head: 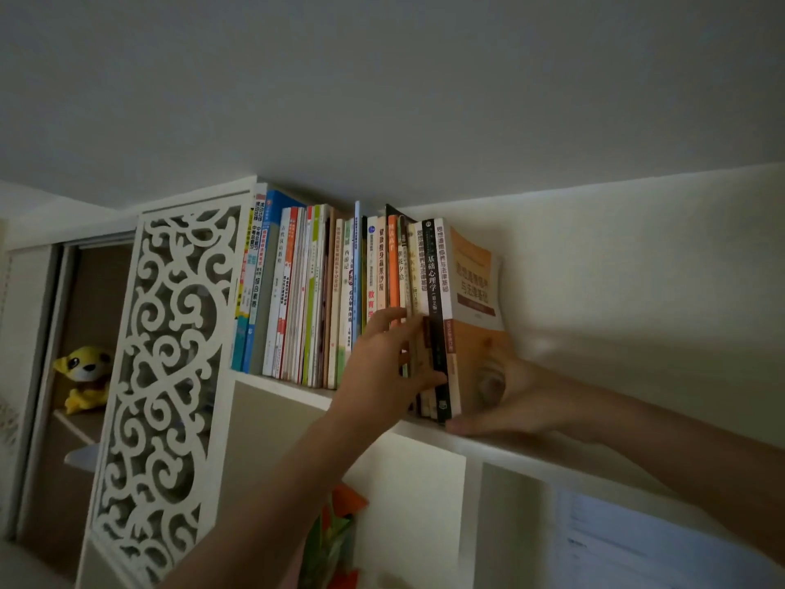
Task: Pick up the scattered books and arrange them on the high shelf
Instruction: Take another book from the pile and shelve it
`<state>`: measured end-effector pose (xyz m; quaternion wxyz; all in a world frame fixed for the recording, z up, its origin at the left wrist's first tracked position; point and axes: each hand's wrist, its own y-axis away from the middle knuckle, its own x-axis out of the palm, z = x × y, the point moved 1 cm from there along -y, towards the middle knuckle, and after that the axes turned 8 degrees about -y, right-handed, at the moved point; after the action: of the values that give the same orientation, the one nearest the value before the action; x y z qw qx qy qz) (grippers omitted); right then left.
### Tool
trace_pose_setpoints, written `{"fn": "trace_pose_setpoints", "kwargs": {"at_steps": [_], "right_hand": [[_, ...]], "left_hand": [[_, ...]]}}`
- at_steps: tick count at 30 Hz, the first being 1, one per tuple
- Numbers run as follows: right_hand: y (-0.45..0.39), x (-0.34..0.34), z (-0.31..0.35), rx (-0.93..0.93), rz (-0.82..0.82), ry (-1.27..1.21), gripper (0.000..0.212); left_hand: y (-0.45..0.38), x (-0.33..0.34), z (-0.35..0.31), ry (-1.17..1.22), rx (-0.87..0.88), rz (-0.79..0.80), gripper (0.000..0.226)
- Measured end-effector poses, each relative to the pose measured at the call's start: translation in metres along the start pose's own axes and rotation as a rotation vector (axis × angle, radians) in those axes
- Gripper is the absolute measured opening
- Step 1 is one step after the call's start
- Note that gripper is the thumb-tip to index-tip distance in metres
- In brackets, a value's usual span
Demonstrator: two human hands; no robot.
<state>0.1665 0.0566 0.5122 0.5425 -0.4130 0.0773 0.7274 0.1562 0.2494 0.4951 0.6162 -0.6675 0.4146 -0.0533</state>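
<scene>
Close under a plain grey ceiling (382,87), a white high shelf (289,386) runs along a pale wall (637,269) and carries a row of upright books (306,291), packed spine-out from its left end to roughly the middle. At the right end of the row stands an orange-covered book (473,286), its front cover facing right, leaning slightly against a black-spined book (435,299) just beside it.

A white fretwork panel (170,354) with scrolling cut-outs stands at the left end of the shelf, touching the first books. Further left, in a darker open cupboard, sits a yellow plush toy (83,378). Below the shelf are white compartments, with something orange and green (340,529) in one of them and a pale sheet of paper (637,542) at lower right.

The left hand (382,371) reaches up from below, fingers spread and fairly straight, pressing against the spines near the black-spined book, the thumb lying on its lower spine. The right hand (505,395) comes in from the right along the shelf edge, palm flat against the lower cover of the orange-covered book, fingers extended and resting on the shelf board beneath it.
</scene>
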Motion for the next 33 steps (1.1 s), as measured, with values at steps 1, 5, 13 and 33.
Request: {"fn": "trace_pose_setpoints", "kwargs": {"at_steps": [1,5,13,33], "right_hand": [[-0.004,0.002,0.0,-0.001,-0.011,0.004,0.133],[-0.013,0.003,-0.005,0.002,-0.001,-0.055,0.14],[-0.02,-0.006,0.027,0.023,-0.145,-0.045,0.131],[-0.042,0.022,0.025,-0.026,-0.294,0.439,0.123]], "left_hand": [[0.0,0.002,0.003,-0.008,0.022,-0.016,0.068],[0.0,0.01,0.01,-0.112,0.092,-0.1,0.065],[-0.002,-0.001,0.035,-0.183,0.195,0.003,0.09],[-0.005,0.01,0.029,-0.36,0.252,0.023,0.092]]}}
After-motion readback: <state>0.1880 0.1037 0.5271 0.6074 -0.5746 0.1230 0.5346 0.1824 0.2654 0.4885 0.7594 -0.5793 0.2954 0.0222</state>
